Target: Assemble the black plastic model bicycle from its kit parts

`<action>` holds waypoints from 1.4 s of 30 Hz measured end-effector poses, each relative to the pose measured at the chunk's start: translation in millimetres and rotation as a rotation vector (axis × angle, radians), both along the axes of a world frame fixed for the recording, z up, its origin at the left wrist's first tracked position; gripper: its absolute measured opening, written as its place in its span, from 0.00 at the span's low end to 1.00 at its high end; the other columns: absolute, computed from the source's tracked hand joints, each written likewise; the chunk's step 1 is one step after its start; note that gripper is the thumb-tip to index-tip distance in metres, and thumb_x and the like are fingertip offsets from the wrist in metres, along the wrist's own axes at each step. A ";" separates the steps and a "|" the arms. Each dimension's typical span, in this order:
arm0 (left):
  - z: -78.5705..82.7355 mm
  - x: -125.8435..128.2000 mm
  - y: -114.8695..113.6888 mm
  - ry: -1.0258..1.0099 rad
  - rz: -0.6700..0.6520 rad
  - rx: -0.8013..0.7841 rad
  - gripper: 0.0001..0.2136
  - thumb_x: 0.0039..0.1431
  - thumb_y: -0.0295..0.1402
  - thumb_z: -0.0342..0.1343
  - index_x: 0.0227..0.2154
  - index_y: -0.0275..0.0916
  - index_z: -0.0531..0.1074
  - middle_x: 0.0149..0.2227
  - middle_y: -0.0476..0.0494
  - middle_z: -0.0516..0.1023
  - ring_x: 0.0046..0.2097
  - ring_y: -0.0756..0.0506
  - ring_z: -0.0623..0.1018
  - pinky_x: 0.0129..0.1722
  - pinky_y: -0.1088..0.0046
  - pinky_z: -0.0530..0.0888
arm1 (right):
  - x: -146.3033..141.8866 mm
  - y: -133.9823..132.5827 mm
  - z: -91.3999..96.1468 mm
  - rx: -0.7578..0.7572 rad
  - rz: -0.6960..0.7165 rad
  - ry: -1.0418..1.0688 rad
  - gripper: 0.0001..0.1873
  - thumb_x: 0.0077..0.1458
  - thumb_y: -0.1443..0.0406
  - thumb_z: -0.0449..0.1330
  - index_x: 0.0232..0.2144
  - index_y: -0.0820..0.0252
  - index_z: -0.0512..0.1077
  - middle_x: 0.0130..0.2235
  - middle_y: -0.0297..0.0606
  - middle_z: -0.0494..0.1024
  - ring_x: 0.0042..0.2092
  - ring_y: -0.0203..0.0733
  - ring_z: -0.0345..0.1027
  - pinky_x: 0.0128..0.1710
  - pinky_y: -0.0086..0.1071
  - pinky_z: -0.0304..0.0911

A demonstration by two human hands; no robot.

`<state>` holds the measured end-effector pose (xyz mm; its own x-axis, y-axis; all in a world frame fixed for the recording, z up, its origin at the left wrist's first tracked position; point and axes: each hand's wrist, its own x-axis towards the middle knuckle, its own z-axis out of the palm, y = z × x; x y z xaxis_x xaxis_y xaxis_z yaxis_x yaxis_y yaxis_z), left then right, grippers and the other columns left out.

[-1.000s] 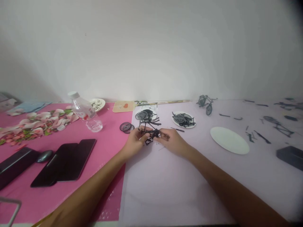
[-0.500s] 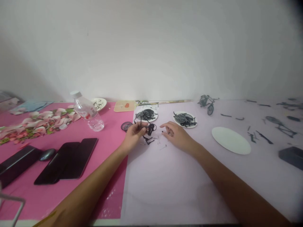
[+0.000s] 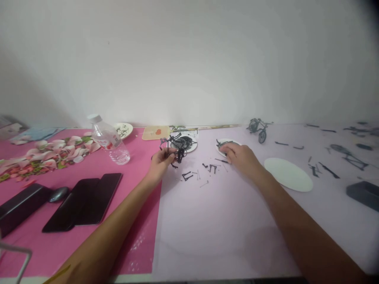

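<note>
My left hand [image 3: 161, 163] is closed around a small black model bicycle frame [image 3: 179, 154], raised over the boundary between the pink and white coverings. Part of the frame lies behind my fingers. My right hand [image 3: 244, 157] is beside the front of the right parts plate [image 3: 234, 141], its fingers closed at the end of a thin dark rod [image 3: 220, 160]. Its fingertips partly cover that end. Between my hands lie a black forked piece [image 3: 187, 176], another small black bracket [image 3: 212, 169] and several thin pins [image 3: 197, 174].
Behind the frame is a plate [image 3: 194, 148] of black wheels. A model bicycle [image 3: 257, 129] stands at the back right, near an oval white plate [image 3: 288, 174] and scattered black parts [image 3: 328, 170]. On the left are a bottle [image 3: 111, 140], phones [image 3: 99, 199], a mouse [image 3: 59, 193] and artificial petals [image 3: 50, 156].
My right hand has moved right and away from me to the right plate, uncovering small parts. My left hand has shifted slightly left and up with the bicycle frame.
</note>
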<state>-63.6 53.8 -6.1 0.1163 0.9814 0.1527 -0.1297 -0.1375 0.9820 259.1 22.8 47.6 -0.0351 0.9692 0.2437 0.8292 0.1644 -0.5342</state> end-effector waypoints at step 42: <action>-13.0 -7.6 5.7 0.099 -0.057 0.029 0.19 0.59 0.42 0.67 0.48 0.37 0.77 0.40 0.43 0.79 0.39 0.47 0.79 0.44 0.68 0.76 | -1.3 -8.6 0.3 -0.513 0.196 -0.260 0.11 0.63 0.57 0.59 0.38 0.57 0.76 0.34 0.37 0.77 0.30 0.39 0.66 0.29 0.31 0.53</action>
